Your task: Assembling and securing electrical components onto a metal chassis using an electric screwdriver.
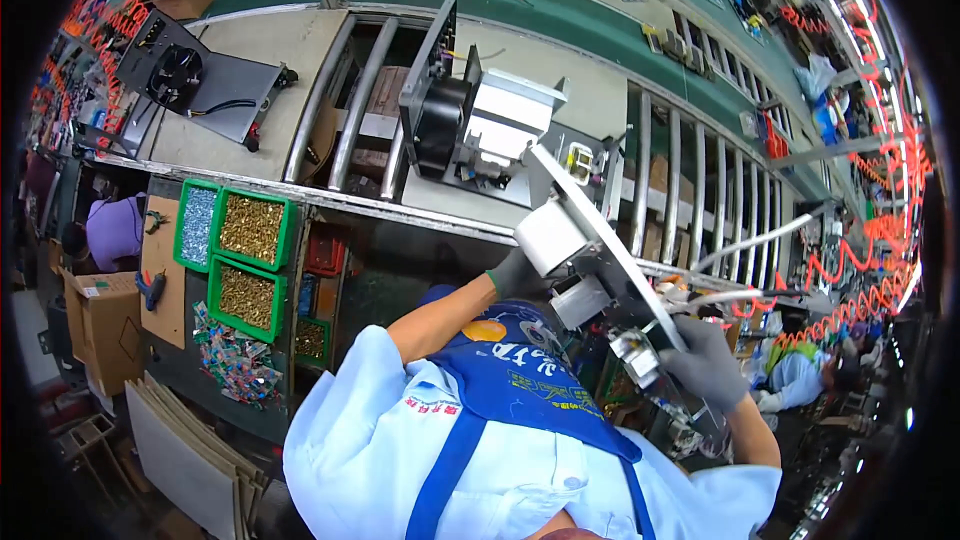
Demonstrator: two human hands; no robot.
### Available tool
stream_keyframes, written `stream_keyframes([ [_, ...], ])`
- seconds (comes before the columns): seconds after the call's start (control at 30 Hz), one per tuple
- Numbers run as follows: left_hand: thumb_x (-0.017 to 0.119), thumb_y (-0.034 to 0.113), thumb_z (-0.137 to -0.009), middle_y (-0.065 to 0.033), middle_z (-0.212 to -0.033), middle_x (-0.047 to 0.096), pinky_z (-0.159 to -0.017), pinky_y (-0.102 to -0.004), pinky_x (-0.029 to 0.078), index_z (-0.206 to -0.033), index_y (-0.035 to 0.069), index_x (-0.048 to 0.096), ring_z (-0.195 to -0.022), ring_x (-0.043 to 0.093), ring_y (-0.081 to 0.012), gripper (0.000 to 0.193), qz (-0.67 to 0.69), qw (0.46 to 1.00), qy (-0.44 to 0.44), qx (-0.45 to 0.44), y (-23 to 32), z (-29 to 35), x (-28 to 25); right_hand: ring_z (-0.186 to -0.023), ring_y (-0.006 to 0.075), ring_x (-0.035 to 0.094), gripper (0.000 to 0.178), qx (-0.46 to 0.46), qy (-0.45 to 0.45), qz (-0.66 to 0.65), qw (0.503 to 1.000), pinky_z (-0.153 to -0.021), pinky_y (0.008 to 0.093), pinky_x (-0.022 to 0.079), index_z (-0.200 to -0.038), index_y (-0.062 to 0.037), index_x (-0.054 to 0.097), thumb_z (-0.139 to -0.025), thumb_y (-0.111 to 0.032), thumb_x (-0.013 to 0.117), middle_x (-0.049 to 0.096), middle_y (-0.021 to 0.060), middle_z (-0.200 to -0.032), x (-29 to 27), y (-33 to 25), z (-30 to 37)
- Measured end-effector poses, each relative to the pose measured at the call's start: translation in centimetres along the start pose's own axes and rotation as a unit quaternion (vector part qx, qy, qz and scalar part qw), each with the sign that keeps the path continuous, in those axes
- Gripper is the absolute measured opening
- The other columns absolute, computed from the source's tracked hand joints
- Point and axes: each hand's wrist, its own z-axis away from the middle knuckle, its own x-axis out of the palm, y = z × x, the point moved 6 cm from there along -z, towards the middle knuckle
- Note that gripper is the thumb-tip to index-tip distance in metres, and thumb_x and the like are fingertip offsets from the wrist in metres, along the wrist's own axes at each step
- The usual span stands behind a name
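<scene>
The tilted panel assembly (612, 248) is between the hands: right fingers (685, 365) curled around its edge; left fingers (515, 275) partly hidden beside its white cylinder, their closure unclear. Beyond the left fingers stands another unit (505, 115); farther left, green trays (288, 230).

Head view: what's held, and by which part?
The component-laden panel. Right hand grips its lower end; left hand is by the white housing, fingers hidden, so its hold can't be told.
</scene>
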Motion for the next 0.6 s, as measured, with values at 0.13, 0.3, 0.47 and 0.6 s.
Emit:
stream_keyframes([
  [0.13,0.046,0.045,-0.095,-0.0095,-0.134,0.049,-0.105,-0.0372,0.036,-0.136,0.009,0.039,-0.125,0.044,-0.0208,0.056,0.427,0.881,0.052,-0.197,4.7,-2.8,1.6,-0.071,0.0096,0.053,0.034,-0.007,0.017,-0.082,0.996,-0.064,0.0276,0.045,-0.095,0.0050,0.062,-0.066,-0.011,0.063,0.061,0.0032,-0.078,-5.8,-2.5,-1.4],
  [0.3,0.042,0.052,-0.095,-0.0084,-0.136,0.044,-0.104,-0.0400,0.037,-0.142,0.013,0.031,-0.124,0.043,-0.0208,0.061,0.374,0.896,0.063,-0.233,8.8,-3.2,4.8,-0.077,0.0103,0.059,0.035,-0.008,-0.083,-0.061,0.995,-0.070,0.0260,0.048,-0.101,0.0069,0.061,-0.072,-0.011,0.063,0.065,0.0056,-0.088,-14.2,0.0,-8.5],
  [0.47,0.042,0.043,-0.097,-0.0043,-0.138,0.042,-0.098,-0.0357,0.042,-0.145,0.017,0.028,-0.121,0.045,-0.0172,0.057,0.422,0.878,0.068,-0.216,8.6,-1.7,5.0,-0.077,0.0127,0.059,0.026,-0.085,-0.177,0.075,0.978,-0.071,0.0286,0.047,-0.096,0.0047,0.064,-0.083,-0.017,0.060,0.064,0.0089,-0.083,-19.8,-0.4,-17.9],
  [0.6,0.044,0.045,-0.096,-0.0046,-0.119,0.051,-0.087,-0.0306,0.046,-0.133,0.012,0.041,-0.100,0.053,-0.0150,0.050,0.355,0.891,0.205,-0.195,9.5,-1.7,2.9,-0.080,0.0159,0.059,0.029,-0.160,-0.199,0.088,0.963,-0.073,0.0320,0.047,-0.098,0.0062,0.064,-0.085,-0.017,0.053,0.066,0.0127,-0.087,-19.2,4.6,-27.4],
])
